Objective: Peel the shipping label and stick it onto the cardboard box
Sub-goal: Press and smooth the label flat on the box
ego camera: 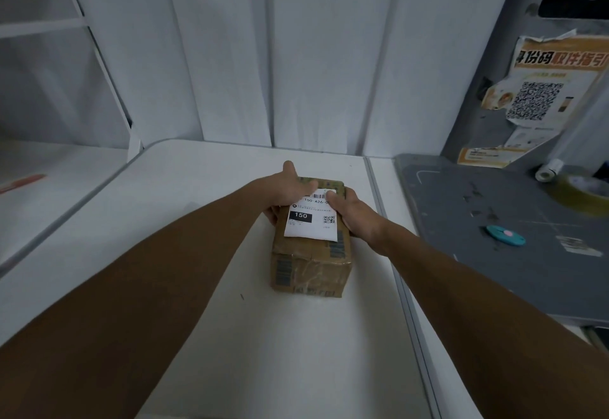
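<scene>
A small taped cardboard box [309, 264] stands on the white table [230, 336] in front of me. A white shipping label [311, 217] with a barcode, the number 150 and a QR code lies flat on the box's top. My left hand [288, 189] grips the box's far left side, its thumb pressing on the label's upper left part. My right hand [351, 212] clasps the box's right side, with its thumb on the label's upper right edge. The fingers of both hands are hidden behind the box.
A grey work surface [494, 247] lies to the right, carrying a teal cutter [506, 235], a roll of tape [583, 193] and a small white label roll [548, 171]. A poster with a QR code [540, 99] hangs on the right wall. White panels stand behind.
</scene>
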